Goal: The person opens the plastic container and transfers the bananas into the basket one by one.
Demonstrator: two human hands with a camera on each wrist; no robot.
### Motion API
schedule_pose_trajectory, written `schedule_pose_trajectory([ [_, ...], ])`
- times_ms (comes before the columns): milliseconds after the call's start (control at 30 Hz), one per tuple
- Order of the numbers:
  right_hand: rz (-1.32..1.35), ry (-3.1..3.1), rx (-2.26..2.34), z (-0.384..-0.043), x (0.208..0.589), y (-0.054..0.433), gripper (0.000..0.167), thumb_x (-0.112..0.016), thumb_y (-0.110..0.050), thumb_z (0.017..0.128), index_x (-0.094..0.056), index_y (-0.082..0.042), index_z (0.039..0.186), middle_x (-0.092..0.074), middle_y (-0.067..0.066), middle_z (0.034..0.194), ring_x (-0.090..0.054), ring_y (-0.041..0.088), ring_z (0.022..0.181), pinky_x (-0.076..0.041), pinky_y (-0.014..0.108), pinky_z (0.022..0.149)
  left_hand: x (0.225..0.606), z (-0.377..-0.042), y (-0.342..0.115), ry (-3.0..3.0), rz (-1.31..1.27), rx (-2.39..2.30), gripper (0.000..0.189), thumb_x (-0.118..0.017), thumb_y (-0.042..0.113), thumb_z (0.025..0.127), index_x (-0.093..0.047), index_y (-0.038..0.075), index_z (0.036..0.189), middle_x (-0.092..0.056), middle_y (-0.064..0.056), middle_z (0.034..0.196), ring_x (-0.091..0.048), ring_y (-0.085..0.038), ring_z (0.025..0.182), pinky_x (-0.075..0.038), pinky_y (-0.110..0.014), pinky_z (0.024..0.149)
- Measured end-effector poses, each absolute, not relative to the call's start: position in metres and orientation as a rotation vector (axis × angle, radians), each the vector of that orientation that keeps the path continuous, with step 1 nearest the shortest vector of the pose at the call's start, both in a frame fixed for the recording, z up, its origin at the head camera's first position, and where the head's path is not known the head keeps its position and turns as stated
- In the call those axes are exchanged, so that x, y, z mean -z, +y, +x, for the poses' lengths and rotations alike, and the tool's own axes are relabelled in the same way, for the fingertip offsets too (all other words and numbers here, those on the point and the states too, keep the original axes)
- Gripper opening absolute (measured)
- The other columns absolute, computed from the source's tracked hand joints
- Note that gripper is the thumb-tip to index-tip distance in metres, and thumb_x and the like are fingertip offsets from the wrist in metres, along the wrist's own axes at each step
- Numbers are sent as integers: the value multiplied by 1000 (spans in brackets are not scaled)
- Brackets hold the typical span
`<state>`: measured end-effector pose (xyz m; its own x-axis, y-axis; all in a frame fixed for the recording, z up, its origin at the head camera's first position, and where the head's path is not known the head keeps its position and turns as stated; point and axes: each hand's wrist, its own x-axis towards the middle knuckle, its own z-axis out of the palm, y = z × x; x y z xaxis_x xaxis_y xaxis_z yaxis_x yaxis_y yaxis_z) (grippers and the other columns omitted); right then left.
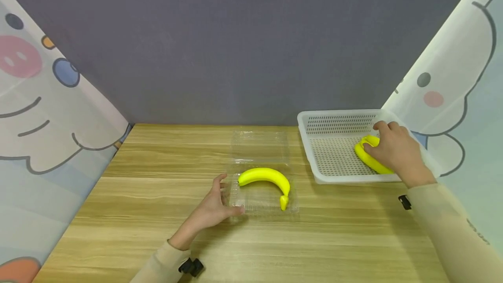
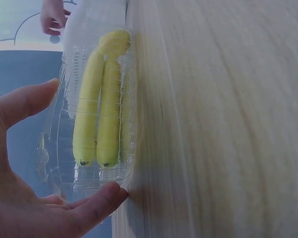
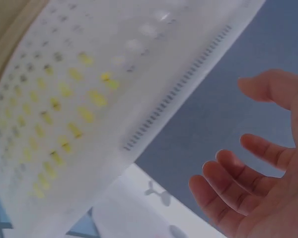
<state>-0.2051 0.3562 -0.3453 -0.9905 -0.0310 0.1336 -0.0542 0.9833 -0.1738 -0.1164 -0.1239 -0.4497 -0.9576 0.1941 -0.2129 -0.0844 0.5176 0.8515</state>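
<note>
My left hand point(image 1: 212, 206) holds the left side of a clear plastic clamshell box point(image 1: 259, 202), thumb at its front corner and fingers along the side. The box lies on the table, its lid point(image 1: 259, 145) folded back. A yellow banana point(image 1: 271, 174) rests inside. From the left wrist, two banana shapes point(image 2: 88, 106) show side by side through the plastic; I cannot tell whether one is a reflection. Over the white basket point(image 1: 310, 152), my right hand point(image 1: 394, 150) hovers with fingers spread. Just below it lie yellow bananas point(image 1: 365, 156), partly hidden by the hand.
The slotted basket stands at the right of the wooden table point(image 1: 165, 156), against the printed side curtain point(image 1: 452, 86). A grey panel point(image 1: 235, 47) rises along the back edge. Another printed curtain point(image 1: 47, 112) borders the left side.
</note>
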Motion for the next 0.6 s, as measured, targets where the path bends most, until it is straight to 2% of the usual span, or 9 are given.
schedule_pose_trajectory([
  [133,68,-2965,-307,-203,339,345,59,-64,-32,93,-46,8,133,-45,35,125,-43,55,109,-44,67,76,451,-117,-124,2472,89,-1420,119,-92,35,74,-13,13,160,-37,-24,154,-50,-43,128,-47,-60,98],
  [300,75,-2928,-347,-200,332,334,58,-65,-33,93,-47,7,132,-46,35,125,-45,54,109,-45,67,73,450,-118,-124,2466,81,-1422,118,-92,34,75,-13,13,160,-37,-24,153,-52,-39,124,-48,-56,95],
  [600,195,-2839,-296,-190,316,306,55,-70,-28,89,-54,8,127,-53,33,122,-49,52,107,-45,66,80,450,-117,-123,2475,76,-1401,118,-92,35,74,-13,14,160,-37,-23,153,-53,-39,122,-49,-55,92],
])
